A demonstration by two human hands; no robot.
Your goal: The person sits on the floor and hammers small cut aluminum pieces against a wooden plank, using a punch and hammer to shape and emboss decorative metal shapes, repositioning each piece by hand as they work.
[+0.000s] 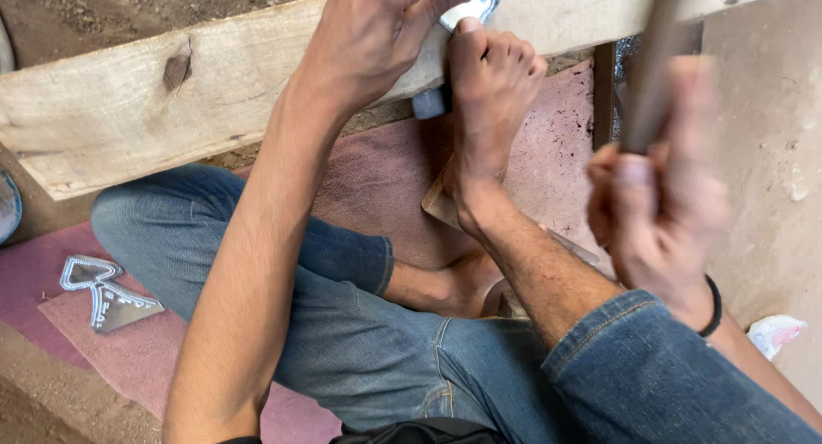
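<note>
My left hand [372, 33] reaches forward and pinches a small dark tool over a shiny metal piece [469, 7] lying on a wooden plank [154, 93]. The tool's tip is cut off by the frame's top edge. My bare foot [488, 93] presses its toes against the metal piece and the plank. My right hand [659, 213], blurred, is raised at the right and grips a wooden handle [655, 67] that runs up out of view. I sit on the ground in blue jeans [360, 333].
Two cut metal shapes [103, 290] with dotted edges lie on a reddish mat [154, 358] at the left. A small wooden block [441, 204] sits under my leg. A white crumpled scrap [775, 333] lies at the right on bare ground.
</note>
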